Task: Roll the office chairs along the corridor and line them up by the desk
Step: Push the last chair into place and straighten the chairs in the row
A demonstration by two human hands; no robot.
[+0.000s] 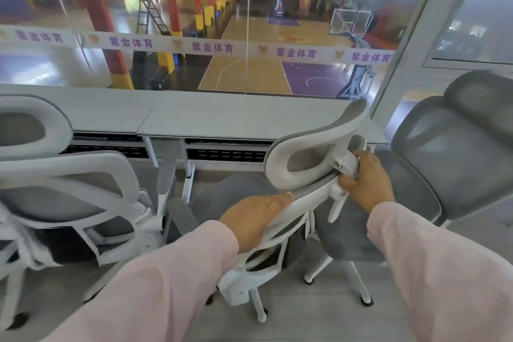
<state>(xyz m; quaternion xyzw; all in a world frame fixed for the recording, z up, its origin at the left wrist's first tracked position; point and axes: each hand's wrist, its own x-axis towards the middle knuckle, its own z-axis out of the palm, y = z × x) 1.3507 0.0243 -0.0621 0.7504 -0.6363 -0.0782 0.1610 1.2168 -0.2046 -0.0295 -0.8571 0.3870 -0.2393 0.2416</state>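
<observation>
A white-framed office chair with grey mesh (280, 158) stands right in front of me, its back turned toward me and its seat toward the long white desk (211, 116). My left hand (254, 218) grips the top edge of its backrest frame. My right hand (366, 178) is closed around the bracket behind its headrest. A second chair of the same kind (83, 175) stands at the desk to the left. A third chair (449, 147), facing me, stands to the right, close against the one I hold.
Behind the desk a glass wall (249, 50) with a printed band overlooks a basketball hall. A white window post (410, 44) rises at the desk's right end. The chair's white castor legs (358, 283) spread over the grey floor by my sleeves.
</observation>
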